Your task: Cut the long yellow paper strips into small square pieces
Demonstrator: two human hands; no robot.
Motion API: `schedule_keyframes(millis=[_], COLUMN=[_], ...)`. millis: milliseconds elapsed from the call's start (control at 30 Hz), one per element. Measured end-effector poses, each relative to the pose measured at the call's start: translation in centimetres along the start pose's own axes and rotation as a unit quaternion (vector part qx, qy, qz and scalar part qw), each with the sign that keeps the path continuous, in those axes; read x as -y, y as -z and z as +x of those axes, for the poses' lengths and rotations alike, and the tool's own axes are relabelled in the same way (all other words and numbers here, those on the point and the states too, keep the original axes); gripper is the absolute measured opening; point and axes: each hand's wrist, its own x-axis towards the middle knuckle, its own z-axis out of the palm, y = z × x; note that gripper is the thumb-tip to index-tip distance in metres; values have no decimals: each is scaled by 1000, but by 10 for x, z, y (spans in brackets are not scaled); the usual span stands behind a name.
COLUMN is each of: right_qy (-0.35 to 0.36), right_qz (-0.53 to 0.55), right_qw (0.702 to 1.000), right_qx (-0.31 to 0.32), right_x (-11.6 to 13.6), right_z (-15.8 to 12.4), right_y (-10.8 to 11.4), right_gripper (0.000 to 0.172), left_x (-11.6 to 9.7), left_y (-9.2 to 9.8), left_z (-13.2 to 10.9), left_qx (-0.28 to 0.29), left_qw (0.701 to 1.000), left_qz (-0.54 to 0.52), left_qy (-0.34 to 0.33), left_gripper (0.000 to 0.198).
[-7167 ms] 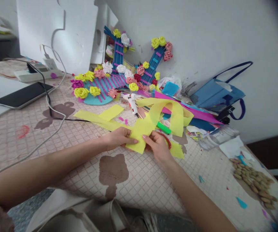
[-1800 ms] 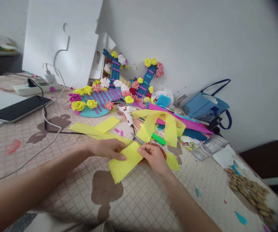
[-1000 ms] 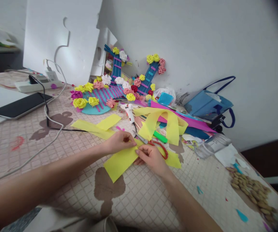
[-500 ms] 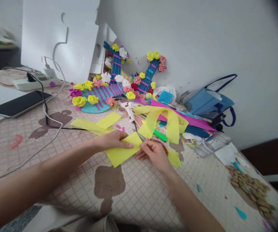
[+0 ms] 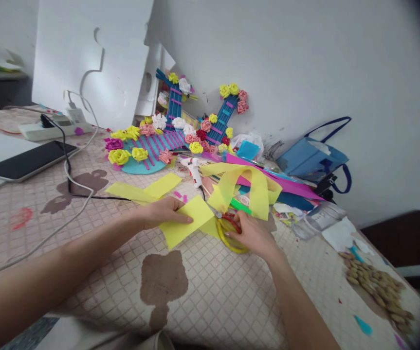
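Observation:
My left hand [image 5: 163, 212] is closed on a folded piece of yellow crepe paper [image 5: 191, 224], thumb on top and fingers beneath it. My right hand [image 5: 254, 234] has its fingers curled at the red and yellow handles of a pair of scissors [image 5: 228, 244] lying just right of the paper. Part of the scissor blades is hidden among the yellow paper. Beyond the hands, a long looped yellow strip [image 5: 264, 189] lies over other craft bits. Another yellow strip [image 5: 129, 191] rests behind my left wrist.
A white glue gun [image 5: 194, 170] stands behind the paper. Flower-decorated blue craft pieces [image 5: 158, 146] lean near the wall. A tablet [image 5: 29, 160], a power strip [image 5: 45, 129] and cables lie at left. At right are a blue bag [image 5: 304, 155] and nuts [image 5: 377, 287].
My right hand has left the yellow paper's edge and moved right onto the scissors, whose yellow handle now shows. My left hand still holds the paper.

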Motion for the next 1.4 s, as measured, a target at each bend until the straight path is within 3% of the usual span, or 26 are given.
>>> schedule_keyframes(millis=[200, 333, 400, 467, 600, 667, 733, 833, 967, 1167, 1400], right_qy=[24, 28, 42, 61, 113, 125, 130, 133, 136, 131, 125], right_qz=[1, 149, 293, 423, 572, 644, 696, 716, 755, 758, 750], right_qw=[1000, 988, 954, 902, 808, 747, 693, 665, 588, 544, 539], right_qx=[19, 25, 42, 60, 84, 104, 138, 166, 255, 334, 362], right_x=[-3, -7, -5, 1, 24, 37, 49, 63, 69, 66, 72], right_z=[-1, -4, -4, -5, -9, -13, -17, -21, -21, -24, -27], right_y=[3, 16, 22, 23, 9, -1, -10, -19, -28, -36, -32], right_gripper=[28, 30, 32, 35, 48, 58, 69, 77, 80, 79, 78], left_x=[-2, -7, -10, -12, -16, -16, -15, -14, -15, -17, -19], left_y=[2, 6, 9, 13, 21, 24, 27, 30, 33, 37, 38], left_z=[-2, -7, -9, -11, -13, -14, -13, -13, -13, -15, -16], left_qx=[-6, -16, -19, -20, -32, -35, -33, -33, -43, -52, -59], left_qw=[1000, 999, 998, 997, 996, 995, 994, 993, 991, 988, 987], left_qz=[-21, -40, -55, -70, -85, -90, -98, -110, -127, -145, -146], left_qy=[-1, -17, -20, -20, -22, -27, -32, -36, -27, -30, -32], left_gripper=[30, 26, 25, 27, 29, 28, 28, 29, 31, 30, 27])
